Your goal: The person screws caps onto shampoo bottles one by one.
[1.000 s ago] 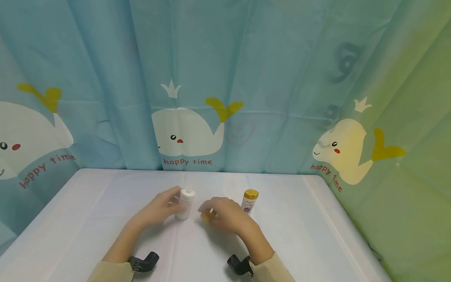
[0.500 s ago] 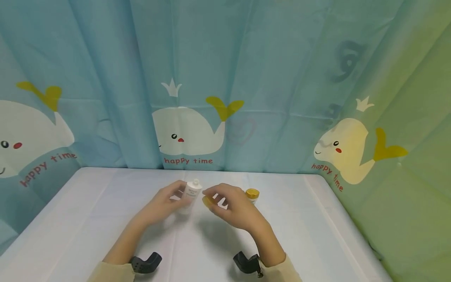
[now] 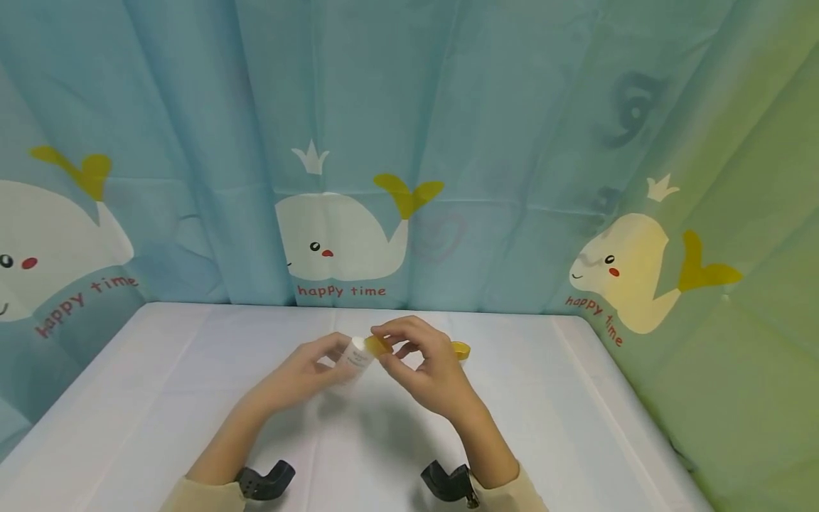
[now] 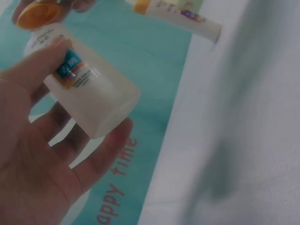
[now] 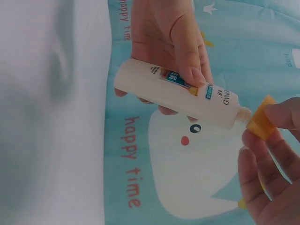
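In the head view my left hand (image 3: 294, 375) grips a white plastic bottle (image 3: 357, 357), raised over the table and tilted with its top toward the right. My right hand (image 3: 427, 368) pinches an orange-yellow cap (image 3: 378, 346) between thumb and fingers. From the right wrist, the cap (image 5: 261, 119) sits right at the narrow threaded neck (image 5: 243, 115) of the bottle, part of which still shows. A blue label with printing faces the left wrist camera on the bottle (image 4: 101, 96), my thumb lying across its shoulder.
A second white bottle with a gold cap (image 3: 461, 350) stands on the table (image 3: 544, 412) behind my right hand, mostly hidden; its printed body (image 4: 187, 18) shows in the left wrist view. A blue curtain (image 3: 499, 142) with whale prints hangs along the back.
The bottle has been lifted and tipped to the right in my left hand. My right hand has raised the cap from near the table up to the bottle's neck.
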`<state>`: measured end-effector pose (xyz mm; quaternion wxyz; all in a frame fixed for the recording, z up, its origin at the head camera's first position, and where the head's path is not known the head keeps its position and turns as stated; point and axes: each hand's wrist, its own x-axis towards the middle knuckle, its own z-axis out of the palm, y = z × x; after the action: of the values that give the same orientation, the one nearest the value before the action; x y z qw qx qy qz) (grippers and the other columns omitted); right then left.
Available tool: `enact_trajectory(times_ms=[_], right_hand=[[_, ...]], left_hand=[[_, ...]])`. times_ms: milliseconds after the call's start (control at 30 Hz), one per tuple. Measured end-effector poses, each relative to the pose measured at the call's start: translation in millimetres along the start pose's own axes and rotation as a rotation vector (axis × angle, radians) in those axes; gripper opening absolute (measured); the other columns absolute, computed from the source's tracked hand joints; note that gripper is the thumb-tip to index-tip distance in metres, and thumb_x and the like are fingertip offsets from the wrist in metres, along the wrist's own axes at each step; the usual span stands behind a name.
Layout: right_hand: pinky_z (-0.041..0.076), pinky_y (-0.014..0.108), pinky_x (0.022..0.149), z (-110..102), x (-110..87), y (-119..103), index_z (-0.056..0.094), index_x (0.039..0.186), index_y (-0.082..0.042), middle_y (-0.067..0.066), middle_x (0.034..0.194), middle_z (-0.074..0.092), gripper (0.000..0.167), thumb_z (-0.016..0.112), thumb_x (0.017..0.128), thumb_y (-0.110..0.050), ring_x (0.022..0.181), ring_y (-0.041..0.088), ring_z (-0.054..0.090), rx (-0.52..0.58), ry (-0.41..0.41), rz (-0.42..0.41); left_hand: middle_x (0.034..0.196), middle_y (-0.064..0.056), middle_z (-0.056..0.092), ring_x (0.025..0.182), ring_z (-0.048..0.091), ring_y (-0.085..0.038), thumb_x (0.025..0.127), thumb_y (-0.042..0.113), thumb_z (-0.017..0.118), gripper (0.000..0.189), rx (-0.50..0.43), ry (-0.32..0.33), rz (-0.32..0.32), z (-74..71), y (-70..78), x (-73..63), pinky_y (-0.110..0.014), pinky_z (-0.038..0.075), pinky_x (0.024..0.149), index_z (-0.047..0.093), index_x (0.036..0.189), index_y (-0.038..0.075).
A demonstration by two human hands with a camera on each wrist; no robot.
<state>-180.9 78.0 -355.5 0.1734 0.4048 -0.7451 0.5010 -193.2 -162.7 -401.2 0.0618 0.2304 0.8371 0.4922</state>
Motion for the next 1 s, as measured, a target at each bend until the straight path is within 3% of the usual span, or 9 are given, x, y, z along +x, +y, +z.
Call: enact_trajectory(times_ms=[133, 367, 433, 667, 1000], right_hand=[[0.059, 0.033, 0.069, -1, 4.2, -17, 0.065, 0.112, 0.003, 0.017, 0.109, 0.069, 0.031, 0.068, 0.083, 0.012, 0.092, 0.027, 0.067, -0.012, 0.020, -0.016], [0.059, 0.032, 0.068, -3, 7.4, -29, 0.063, 0.096, 0.002, 0.016, 0.103, 0.068, 0.020, 0.069, 0.082, 0.014, 0.093, 0.027, 0.067, -0.023, 0.014, 0.001], [0.059, 0.032, 0.067, -3, 6.7, -27, 0.062, 0.093, 0.001, 0.016, 0.103, 0.068, 0.019, 0.069, 0.081, 0.014, 0.095, 0.026, 0.066, -0.028, 0.012, 0.003], [0.058, 0.027, 0.068, 3, -3.1, 12, 0.066, 0.098, -0.011, 0.005, 0.109, 0.069, 0.014, 0.071, 0.089, -0.002, 0.100, 0.017, 0.066, -0.025, 0.006, 0.019], [0.058, 0.027, 0.068, 4, -3.7, 11, 0.070, 0.103, -0.014, 0.000, 0.113, 0.067, 0.015, 0.075, 0.089, -0.010, 0.091, 0.012, 0.069, -0.002, -0.007, 0.071]], left_hand=[[0.111, -0.001, 0.066, 0.105, 0.059, -0.024, 0.096, 0.033, 0.066, 0.032, -0.013, -0.015, 0.011, -0.3, 0.4, -1.4, -0.038, 0.054, 0.083, 0.061, 0.124, 0.018], [0.114, 0.002, 0.066, 0.106, 0.058, -0.025, 0.095, 0.031, 0.067, 0.028, -0.024, -0.042, 0.052, 0.8, 0.5, -0.6, -0.043, 0.052, 0.085, 0.063, 0.121, 0.021], [0.113, 0.002, 0.066, 0.106, 0.058, -0.025, 0.095, 0.031, 0.067, 0.028, -0.021, -0.039, 0.055, 0.7, 1.2, -1.0, -0.043, 0.052, 0.085, 0.063, 0.121, 0.021], [0.112, 0.002, 0.066, 0.105, 0.058, -0.024, 0.095, 0.033, 0.067, 0.031, -0.004, -0.027, 0.036, 0.0, 3.2, -1.7, -0.040, 0.053, 0.085, 0.062, 0.123, 0.021], [0.112, 0.003, 0.066, 0.104, 0.058, -0.024, 0.096, 0.032, 0.066, 0.029, -0.010, -0.035, 0.065, 0.9, 1.9, 0.2, -0.044, 0.053, 0.085, 0.063, 0.122, 0.020]])
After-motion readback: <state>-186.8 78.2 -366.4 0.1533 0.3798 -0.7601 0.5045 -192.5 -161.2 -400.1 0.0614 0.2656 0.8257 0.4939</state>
